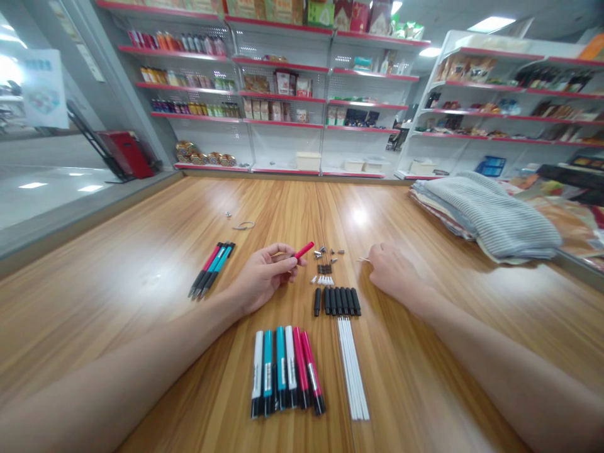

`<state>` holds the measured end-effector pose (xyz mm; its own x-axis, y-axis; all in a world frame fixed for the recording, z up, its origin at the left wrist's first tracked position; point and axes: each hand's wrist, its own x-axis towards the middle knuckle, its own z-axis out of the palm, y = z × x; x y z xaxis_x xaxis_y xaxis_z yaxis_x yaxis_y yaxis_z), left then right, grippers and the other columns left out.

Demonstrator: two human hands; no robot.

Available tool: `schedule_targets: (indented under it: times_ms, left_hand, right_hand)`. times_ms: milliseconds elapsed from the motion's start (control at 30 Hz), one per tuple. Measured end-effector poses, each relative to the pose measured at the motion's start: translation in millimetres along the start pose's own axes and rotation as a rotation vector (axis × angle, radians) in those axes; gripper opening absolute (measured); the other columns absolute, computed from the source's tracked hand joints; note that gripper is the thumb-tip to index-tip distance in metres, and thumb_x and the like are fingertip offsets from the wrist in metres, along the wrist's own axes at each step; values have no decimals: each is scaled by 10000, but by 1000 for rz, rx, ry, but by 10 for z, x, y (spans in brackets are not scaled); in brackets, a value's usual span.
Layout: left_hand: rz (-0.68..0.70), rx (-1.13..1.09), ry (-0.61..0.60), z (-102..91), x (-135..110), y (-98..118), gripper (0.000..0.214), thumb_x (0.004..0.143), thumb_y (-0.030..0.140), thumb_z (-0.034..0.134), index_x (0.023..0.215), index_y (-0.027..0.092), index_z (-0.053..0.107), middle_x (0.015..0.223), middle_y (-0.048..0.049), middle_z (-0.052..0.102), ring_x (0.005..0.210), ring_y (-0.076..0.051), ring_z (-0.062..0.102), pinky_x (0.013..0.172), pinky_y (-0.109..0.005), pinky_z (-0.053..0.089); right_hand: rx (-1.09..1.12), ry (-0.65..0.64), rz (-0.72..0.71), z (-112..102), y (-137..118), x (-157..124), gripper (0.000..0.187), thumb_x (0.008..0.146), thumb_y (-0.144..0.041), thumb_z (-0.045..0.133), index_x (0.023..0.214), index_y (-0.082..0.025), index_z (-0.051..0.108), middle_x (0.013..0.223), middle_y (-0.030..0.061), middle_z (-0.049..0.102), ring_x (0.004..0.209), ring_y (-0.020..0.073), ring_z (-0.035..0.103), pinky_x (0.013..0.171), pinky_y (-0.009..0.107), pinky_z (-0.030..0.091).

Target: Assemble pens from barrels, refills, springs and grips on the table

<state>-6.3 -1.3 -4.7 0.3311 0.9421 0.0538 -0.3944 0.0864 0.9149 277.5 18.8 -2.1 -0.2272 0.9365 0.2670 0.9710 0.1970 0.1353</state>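
My left hand point(270, 272) is closed around a red pen barrel point(304, 250), its open end pointing up and to the right. To the right, my right hand point(395, 272) pinches a thin white stick point(363, 259); only its end shows, the rest is hidden by the fingers. Between the hands lie small metal pen tips point(319, 251), dark springs point(324, 269) and white plastic plugs point(324, 280). Below them is a row of black grips point(342, 301). Nearer me rest white pen refills point(353, 371) and a row of white, blue and red pen barrels point(282, 358) with black ends.
Several assembled pens point(211, 270) lie left of my left hand. Farther back are a metal ring point(244, 225) and a small metal bit point(228, 214). Folded striped cloth point(486, 207) is stacked at the right. Stocked shelves point(283, 97) stand beyond the wooden table point(155, 333).
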Motion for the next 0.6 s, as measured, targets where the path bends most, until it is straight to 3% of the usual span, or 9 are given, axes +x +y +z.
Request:
schedule_targets:
  times_ms: [167, 300, 467, 600]
  left_hand:
    - [-15, -8, 6, -12, 17, 3, 221, 798, 267, 675, 937, 96, 659, 904, -118, 686, 669, -119, 570, 620, -253, 448]
    - [5, -3, 4, -14, 13, -17, 209, 797, 265, 675, 939, 115, 646, 871, -98, 679, 673, -121, 578, 631, -249, 442]
    - [111, 179, 69, 30, -9, -62, 142, 775, 232, 688, 867, 150, 619, 788, -41, 654, 658, -113, 564, 643, -236, 421]
    - [219, 459, 168, 71, -13, -56, 125, 758, 211, 688, 867, 154, 667, 783, -32, 649, 681, -125, 548, 645, -229, 394]
  right_hand:
    - [249, 252, -60, -32, -56, 14, 231, 872, -73, 397, 1015, -138, 565, 962, 113, 611, 916, 225, 571, 776, 299, 420]
    - [455, 478, -262, -82, -153, -13, 198, 918, -126, 406, 982, -175, 587, 925, 94, 595, 904, 207, 574, 802, 313, 459]
    - [678, 568, -610, -70, -225, -87, 152, 883, -120, 525, 1001, -196, 584, 912, 69, 653, 852, 173, 618, 772, 315, 520]
    - [725, 633, -661, -88, -233, -130, 217, 860, -107, 562, 1043, -217, 599, 931, 56, 702, 855, 179, 654, 759, 345, 548]
